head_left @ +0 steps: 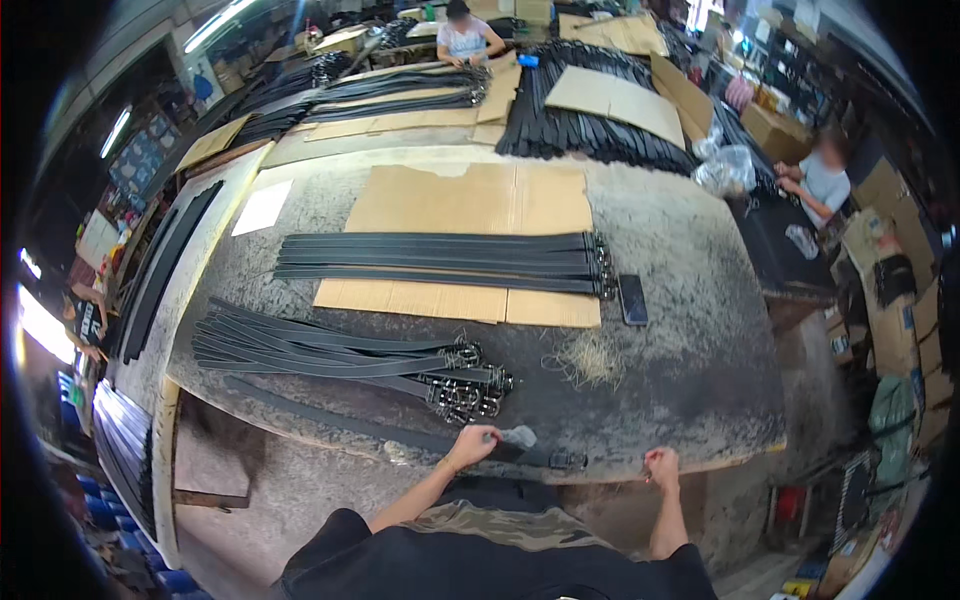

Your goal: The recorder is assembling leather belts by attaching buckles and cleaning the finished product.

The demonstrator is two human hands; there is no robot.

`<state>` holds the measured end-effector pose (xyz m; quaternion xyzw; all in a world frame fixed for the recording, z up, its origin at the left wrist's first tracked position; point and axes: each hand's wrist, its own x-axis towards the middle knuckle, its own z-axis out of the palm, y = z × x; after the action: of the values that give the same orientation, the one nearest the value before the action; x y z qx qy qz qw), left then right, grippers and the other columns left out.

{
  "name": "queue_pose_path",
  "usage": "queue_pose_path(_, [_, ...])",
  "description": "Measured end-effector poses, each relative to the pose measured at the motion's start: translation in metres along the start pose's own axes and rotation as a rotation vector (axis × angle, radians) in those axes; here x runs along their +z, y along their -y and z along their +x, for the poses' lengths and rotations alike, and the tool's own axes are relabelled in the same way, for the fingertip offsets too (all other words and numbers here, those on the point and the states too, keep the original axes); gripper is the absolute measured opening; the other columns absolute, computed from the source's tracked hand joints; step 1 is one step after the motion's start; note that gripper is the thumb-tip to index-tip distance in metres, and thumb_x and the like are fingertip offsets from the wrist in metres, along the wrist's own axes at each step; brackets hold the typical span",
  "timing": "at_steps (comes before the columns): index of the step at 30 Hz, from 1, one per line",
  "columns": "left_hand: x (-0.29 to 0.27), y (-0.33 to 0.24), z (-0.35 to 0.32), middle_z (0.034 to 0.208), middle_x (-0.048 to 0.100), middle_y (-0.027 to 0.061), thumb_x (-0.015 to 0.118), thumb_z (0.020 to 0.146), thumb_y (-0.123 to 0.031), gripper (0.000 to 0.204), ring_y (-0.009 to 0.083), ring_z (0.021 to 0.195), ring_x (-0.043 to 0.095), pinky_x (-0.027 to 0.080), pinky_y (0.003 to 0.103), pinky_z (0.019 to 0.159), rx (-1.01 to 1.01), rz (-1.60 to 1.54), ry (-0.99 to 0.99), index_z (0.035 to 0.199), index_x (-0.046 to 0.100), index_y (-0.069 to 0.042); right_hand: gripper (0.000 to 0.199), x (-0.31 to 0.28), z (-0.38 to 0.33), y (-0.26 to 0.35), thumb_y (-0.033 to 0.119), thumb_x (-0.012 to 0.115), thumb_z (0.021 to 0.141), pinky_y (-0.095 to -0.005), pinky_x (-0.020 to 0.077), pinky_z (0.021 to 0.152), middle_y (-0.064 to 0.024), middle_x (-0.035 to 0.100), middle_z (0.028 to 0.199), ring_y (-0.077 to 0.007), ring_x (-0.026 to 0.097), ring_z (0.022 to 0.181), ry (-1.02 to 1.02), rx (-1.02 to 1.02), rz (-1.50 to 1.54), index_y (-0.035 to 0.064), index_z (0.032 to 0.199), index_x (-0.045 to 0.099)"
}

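Observation:
Along the near edge of the worktable lies a dark leather belt (340, 424), its buckle end (567, 460) to the right of my left hand (472, 446). That hand is closed just above the belt, and a greyish, crumpled piece (519, 437) sticks out past its fingers; whether it is cloth or plastic I cannot tell. My right hand (660, 466) is closed at the table's front edge, with a small red thing showing at its fingertips, too small to name. Beyond my left hand lies a loose heap of black belts (330, 345), buckles to the right.
A neat row of belts (430, 255) rests on a cardboard sheet (470, 195). Right of it are a phone (633, 300) and a pile of thread scraps (590, 358). White paper (263, 208) lies far left. Co-workers sit at the far side (465, 40) and right (822, 180).

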<state>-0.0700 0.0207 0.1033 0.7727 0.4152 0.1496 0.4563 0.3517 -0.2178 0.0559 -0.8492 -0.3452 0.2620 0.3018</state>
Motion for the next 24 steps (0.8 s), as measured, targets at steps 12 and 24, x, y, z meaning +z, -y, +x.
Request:
queue_pose_path(12, [0.009,-0.007,0.019,0.081,0.069,0.0127,0.06,0.076,-0.012,0.018,0.0261,0.076,0.067,0.051,0.034,0.072,0.013,0.014,0.034,0.089,0.072,-0.009,0.023,-0.021,-0.003,0.039,-0.002,0.076,0.064,-0.0336,0.0512,0.057,-0.0085,0.061,0.08,-0.0174,0.059,0.067,0.04,0.145,-0.051,0.0008,0.085,0.068])
queue_pose_path(24, [-0.069,-0.039,0.036,0.075,0.063,0.0091,0.055,0.078,-0.011,0.015,0.0165,0.073,0.059,0.045,0.029,0.071,0.018,-0.353,-0.265,0.084,0.062,0.001,0.046,0.066,-0.01,0.137,0.023,0.072,0.072,-0.0448,0.0365,0.1,-0.0208,0.05,0.124,-0.0371,0.045,0.116,0.076,-0.505,-0.081,0.0092,0.114,0.06])
